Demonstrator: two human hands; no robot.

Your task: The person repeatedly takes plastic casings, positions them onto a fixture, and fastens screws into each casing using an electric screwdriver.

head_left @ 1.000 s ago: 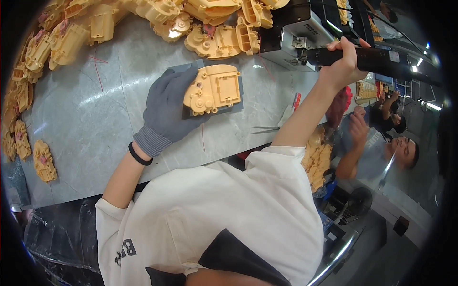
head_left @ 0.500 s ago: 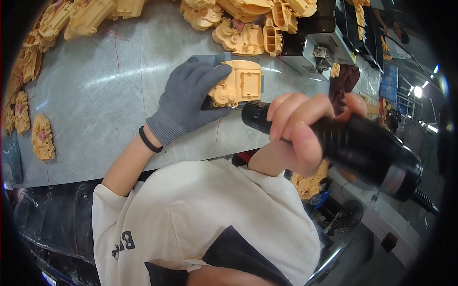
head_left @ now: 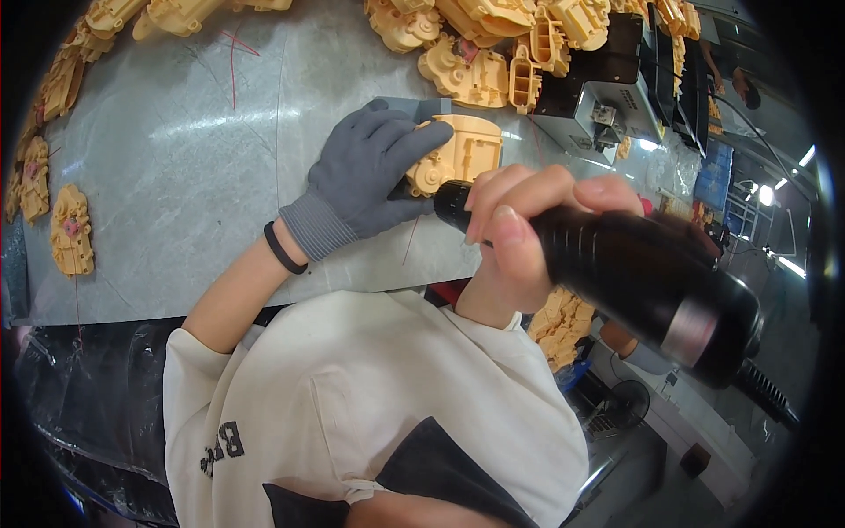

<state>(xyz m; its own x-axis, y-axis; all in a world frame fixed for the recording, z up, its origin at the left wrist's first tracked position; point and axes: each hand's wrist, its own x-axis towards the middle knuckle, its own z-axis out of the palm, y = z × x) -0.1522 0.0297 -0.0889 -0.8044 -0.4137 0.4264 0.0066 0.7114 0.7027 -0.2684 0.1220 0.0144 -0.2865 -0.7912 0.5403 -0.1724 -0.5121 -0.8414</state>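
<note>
Head view: since a second ago the bare right hand (head_left: 532,220), wrapped round the black electric screwdriver (head_left: 598,264), has come from the metal-fronted box (head_left: 603,128) to the yellow plastic gearbox housing (head_left: 475,154). Gloved left hand (head_left: 365,167) clasps the housing's left side over the grey block (head_left: 398,106). Driver nose now right of left thumb, so both hands work one part; bit contact hidden.

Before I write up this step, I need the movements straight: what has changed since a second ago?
The right hand has swung the black power tool away from the metal box, leftward and toward the body, bringing its nose to the near edge of the yellow housing. Nothing was let go. The gloved left hand still holds the housing.
</note>
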